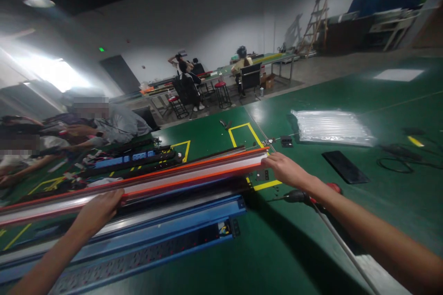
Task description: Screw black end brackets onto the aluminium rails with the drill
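Observation:
A long orange-edged metal channel [194, 171] with a pale inner face stretches across the view, running out at the left. My left hand [102, 207] is closed on its near edge, left of the middle. At its right end my right hand [284, 168] pinches the channel, fingers wrapped partly out of sight. Just nearer to me lie long blue metal channels [207, 209], side by side. The nearest blue housing [173, 250] holds a black strip with rows of openings, and coloured wires show at its right end.
To the right lie a corded screwdriver-like tool [294, 196], a black flat panel [344, 167] and a plastic-wrapped bundle of white strips [332, 126]. Pliers [225, 124] rest farther back on the green table [242, 267]. Co-workers sit at the left, beside blue-and-black parts [124, 160].

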Tool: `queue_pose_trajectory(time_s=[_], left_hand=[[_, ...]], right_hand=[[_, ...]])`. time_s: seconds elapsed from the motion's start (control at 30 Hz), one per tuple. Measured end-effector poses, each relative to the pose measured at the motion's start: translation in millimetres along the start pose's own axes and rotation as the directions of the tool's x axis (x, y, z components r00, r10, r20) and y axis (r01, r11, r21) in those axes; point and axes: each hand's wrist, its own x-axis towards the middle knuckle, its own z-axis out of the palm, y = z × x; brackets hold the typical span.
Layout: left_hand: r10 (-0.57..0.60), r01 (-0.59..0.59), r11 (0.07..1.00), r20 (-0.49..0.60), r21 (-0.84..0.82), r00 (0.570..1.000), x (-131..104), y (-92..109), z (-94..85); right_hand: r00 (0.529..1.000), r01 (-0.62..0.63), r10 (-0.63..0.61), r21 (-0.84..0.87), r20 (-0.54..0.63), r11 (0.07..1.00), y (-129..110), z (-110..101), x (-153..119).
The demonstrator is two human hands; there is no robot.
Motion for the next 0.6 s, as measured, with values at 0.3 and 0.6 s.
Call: queue_pose_trajectory(time_s=[0.3,0.6], left_hand=[[-0.04,0.036,0.997,0.059,0.071,0.997,-147,51,-5.4],[-0.148,0.137,0.987,0.16,0.081,0.976,-267,154,17.5]], right_hand=[[0.996,0.069,-0.072,-0.05,-0.055,0.996,-41,-11,-123],[0.994,0.11,-0.111,0.034,0.02,0.993,-70,11,-223]])
